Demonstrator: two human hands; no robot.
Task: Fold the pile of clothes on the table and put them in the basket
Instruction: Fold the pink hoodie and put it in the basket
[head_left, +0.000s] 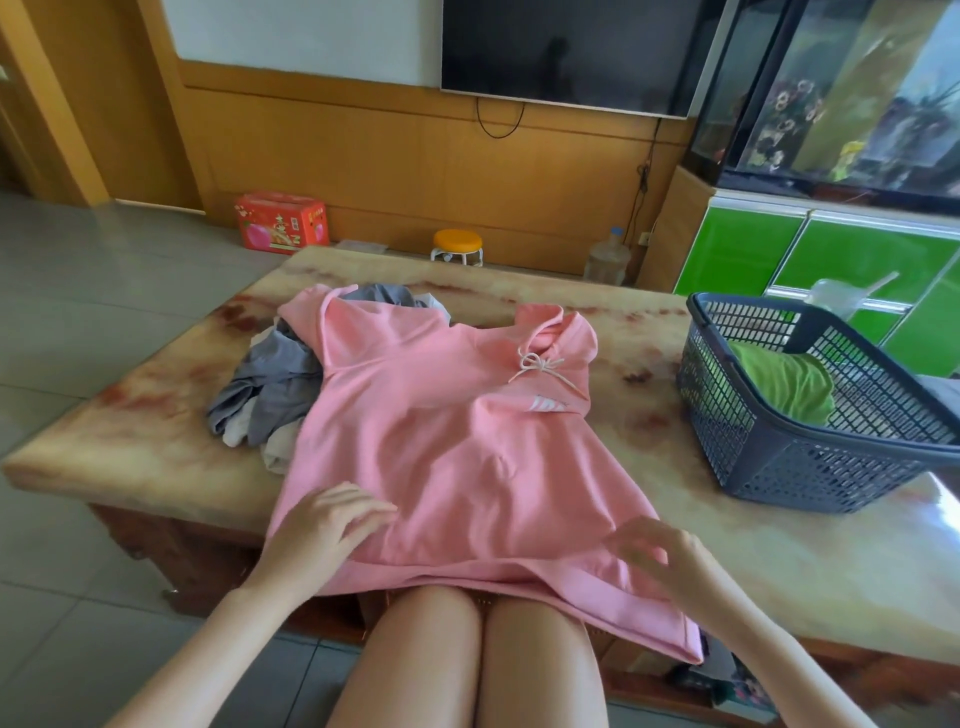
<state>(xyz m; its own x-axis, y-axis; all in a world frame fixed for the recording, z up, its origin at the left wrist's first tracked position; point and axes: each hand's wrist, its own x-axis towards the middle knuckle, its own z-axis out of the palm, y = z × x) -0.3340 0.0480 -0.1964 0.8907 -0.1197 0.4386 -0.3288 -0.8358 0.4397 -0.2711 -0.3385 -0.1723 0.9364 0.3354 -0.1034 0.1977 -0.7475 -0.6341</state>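
Head view: you are flattening the pink hoodie on the table, left hand and right hand open-fingered on its hem; be smoothing outward before folding. Basket is waiting well right.

Bright daylight, perhaps from the right; edges bowed, right hand blurred.

Hoodie: middle of table, hem over near edge
Pile: left, partly under hoodie
Basket: right, cloth inside
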